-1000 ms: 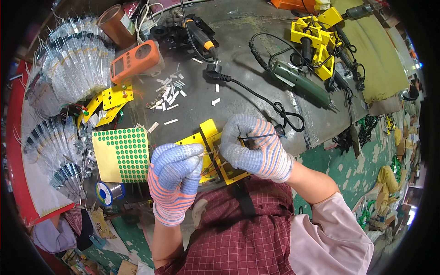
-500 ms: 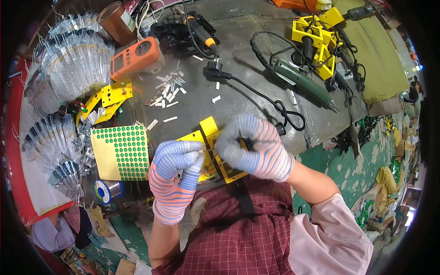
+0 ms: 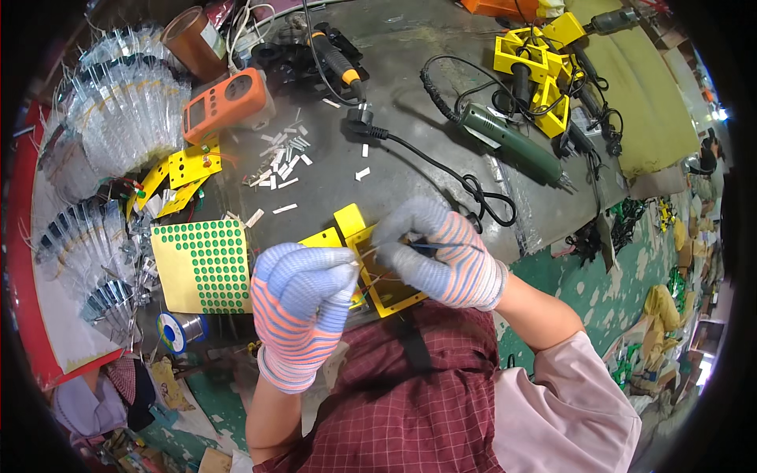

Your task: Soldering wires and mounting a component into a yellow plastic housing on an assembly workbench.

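Observation:
Both my hands wear striped knit gloves with greyish fingertips. My left hand [image 3: 303, 303] is closed in a pinch at the left side of an open yellow box [image 3: 410, 302]; thin reddish wires [image 3: 377, 274] stretch from its fingertips toward the other hand. Over the box's right part, my right hand [image 3: 438, 256] pinches thin wires too, with a dark cable running across its fingers. The wire ends are hidden by the gloves. A flat yellow panel [image 3: 322, 239] lies partly behind my left hand, beside the box. The box sits at the table's near edge, against my checked apron.
Left are a sheet of green round stickers [image 3: 201, 268], a solder spool [image 3: 181, 331], yellow plates [image 3: 193, 163] and an orange meter [image 3: 225, 104]. White pieces [image 3: 284, 162] lie mid-table. A black plug cord [image 3: 418, 150], green electric screwdriver [image 3: 512, 142] and yellow housings [image 3: 544, 87] lie beyond.
The right hand's fingers have shifted and opened the view onto the wires and the box's inside. My left hand has turned slightly, fingertips still together. The whole view has shifted a little.

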A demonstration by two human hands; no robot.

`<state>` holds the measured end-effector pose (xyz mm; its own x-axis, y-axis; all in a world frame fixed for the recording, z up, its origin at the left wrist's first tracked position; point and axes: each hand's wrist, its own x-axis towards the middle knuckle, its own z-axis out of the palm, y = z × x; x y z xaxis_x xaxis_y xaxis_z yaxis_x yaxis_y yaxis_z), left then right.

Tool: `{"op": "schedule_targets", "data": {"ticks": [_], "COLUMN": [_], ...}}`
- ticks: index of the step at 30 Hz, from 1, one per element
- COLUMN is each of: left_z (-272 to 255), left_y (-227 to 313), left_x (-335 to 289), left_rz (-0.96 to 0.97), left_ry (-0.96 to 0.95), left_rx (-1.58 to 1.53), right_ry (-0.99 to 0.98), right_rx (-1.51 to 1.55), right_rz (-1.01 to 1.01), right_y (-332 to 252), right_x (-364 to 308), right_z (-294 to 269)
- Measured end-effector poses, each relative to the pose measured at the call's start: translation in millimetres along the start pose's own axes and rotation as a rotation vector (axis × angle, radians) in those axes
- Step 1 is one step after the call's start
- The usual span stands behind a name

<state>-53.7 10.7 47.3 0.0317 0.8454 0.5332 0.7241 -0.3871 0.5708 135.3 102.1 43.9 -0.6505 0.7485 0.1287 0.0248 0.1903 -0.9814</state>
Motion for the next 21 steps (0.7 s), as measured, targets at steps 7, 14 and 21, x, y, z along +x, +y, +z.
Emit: {"op": "schedule_targets", "data": {"ticks": [7, 14, 21], "left_z": [-3, 3, 9], "left_y": [8, 14, 16], "left_x": [23, 21, 27], "left_rz": [-0.124, -0.855, -0.690], "left_ry": [0.035, 0.079, 0.086], "left_rx": [-0.129, -1.077, -0.792], "right_ry": [-0.013, -0.040, -0.046], "right_rx": [0.227, 0.384, 0.266], "right_rz": [0.106, 0.110, 0.092], "right_y": [5, 10, 1], "right_x": [-8, -7, 6], "right_z": [-9, -12, -7]}}
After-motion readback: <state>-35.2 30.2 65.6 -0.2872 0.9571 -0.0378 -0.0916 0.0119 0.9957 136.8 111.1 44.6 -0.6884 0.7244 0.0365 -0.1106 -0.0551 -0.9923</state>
